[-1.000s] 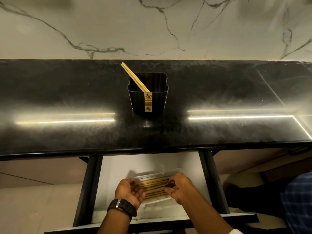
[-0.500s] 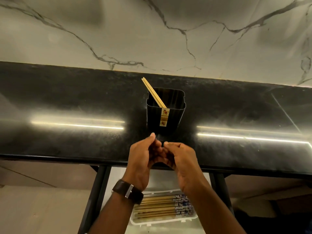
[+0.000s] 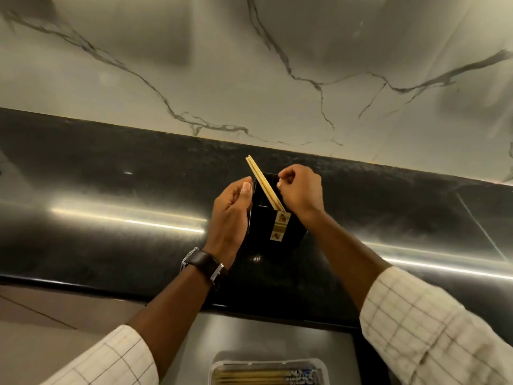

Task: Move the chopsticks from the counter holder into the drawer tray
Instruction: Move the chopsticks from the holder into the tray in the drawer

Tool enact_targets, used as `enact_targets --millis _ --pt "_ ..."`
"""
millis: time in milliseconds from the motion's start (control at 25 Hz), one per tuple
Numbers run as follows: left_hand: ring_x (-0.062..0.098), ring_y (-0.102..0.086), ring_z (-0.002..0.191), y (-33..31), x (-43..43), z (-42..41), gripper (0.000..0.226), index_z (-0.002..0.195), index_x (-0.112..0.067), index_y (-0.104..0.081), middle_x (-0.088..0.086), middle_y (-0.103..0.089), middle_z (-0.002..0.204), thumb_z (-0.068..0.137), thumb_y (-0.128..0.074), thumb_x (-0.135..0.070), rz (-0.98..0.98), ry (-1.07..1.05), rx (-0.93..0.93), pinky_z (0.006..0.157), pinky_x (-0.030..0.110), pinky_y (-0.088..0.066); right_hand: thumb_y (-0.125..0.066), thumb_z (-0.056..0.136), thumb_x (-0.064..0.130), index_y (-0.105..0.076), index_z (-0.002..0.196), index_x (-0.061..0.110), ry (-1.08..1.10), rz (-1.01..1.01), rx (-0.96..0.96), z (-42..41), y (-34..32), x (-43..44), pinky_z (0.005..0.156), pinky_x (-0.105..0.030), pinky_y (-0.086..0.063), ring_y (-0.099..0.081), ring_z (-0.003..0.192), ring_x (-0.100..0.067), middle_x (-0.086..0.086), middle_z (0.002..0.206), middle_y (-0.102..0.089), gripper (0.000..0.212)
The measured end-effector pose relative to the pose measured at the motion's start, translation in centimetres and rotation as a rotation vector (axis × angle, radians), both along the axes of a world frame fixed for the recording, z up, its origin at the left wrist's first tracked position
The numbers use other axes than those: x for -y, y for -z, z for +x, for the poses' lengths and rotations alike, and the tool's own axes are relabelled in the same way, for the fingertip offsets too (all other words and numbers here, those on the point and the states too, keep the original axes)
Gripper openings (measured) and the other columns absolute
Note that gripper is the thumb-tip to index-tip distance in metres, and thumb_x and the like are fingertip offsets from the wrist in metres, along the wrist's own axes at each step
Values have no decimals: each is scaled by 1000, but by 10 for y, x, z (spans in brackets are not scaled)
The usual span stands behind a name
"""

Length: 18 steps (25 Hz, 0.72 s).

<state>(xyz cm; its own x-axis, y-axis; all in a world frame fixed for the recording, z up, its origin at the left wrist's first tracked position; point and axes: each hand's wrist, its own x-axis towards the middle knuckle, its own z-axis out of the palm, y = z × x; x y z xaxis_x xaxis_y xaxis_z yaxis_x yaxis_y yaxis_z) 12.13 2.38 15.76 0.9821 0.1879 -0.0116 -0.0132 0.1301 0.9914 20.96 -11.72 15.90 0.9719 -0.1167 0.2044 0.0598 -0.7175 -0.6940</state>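
Note:
A black square holder [image 3: 288, 232] with a small sticker stands on the dark counter [image 3: 111, 223]. A pair of pale wooden chopsticks [image 3: 263, 184] leans out of it toward the upper left. My left hand [image 3: 230, 215] is beside the holder's left wall, fingers apart, thumb near the chopsticks without touching them. My right hand [image 3: 301, 190] hovers over the holder's right rim with its fingers curled, holding nothing I can see. At the bottom edge lies the clear drawer tray [image 3: 319, 364] with several chopsticks in it.
A white marble backsplash [image 3: 277, 65] rises behind the counter. The open drawer [image 3: 277, 334] sits below the counter's front edge, with my checked sleeves at both sides of it.
Both hands rose from the drawer tray, met in front of the holder, and now have parted to either side of the leaning chopsticks. The view has tilted up.

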Motion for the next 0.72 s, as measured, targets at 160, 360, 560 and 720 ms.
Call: enact_targets --millis 160,360,560,720 --pt "0 -63 113 -2 -1 8 29 102 -37 -63 -17 -71 106 108 -36 -28 -31 111 -13 106 28 -46 -79 85 16 -71 116 8 -221 -381 -460 45 3 -10 81 -37 -62 -71 89 -21 -10 104 -74 33" --pt "-6 -66 103 4 -3 12 32 95 -38 -65 -20 -75 97 108 -37 -28 -61 136 -7 91 18 -50 -79 86 24 -70 118 11 -217 -435 -321 46 19 -9 83 -42 -62 -72 91 -24 -10 106 -75 36" --pt "12 -59 127 5 -5 14 38 141 -17 -52 3 -61 138 103 -51 -18 2 118 19 109 36 -47 -78 87 26 -74 107 11 -119 -57 72 9 -16 4 78 -33 -64 -75 85 -15 -3 98 -77 25" --pt "16 -59 127 -13 9 15 46 145 -10 -47 9 -58 142 100 -55 -11 197 178 177 104 35 -51 -76 89 20 -74 104 7 -133 338 235 -36 -69 16 71 -30 -65 -78 77 -10 2 89 -78 20"
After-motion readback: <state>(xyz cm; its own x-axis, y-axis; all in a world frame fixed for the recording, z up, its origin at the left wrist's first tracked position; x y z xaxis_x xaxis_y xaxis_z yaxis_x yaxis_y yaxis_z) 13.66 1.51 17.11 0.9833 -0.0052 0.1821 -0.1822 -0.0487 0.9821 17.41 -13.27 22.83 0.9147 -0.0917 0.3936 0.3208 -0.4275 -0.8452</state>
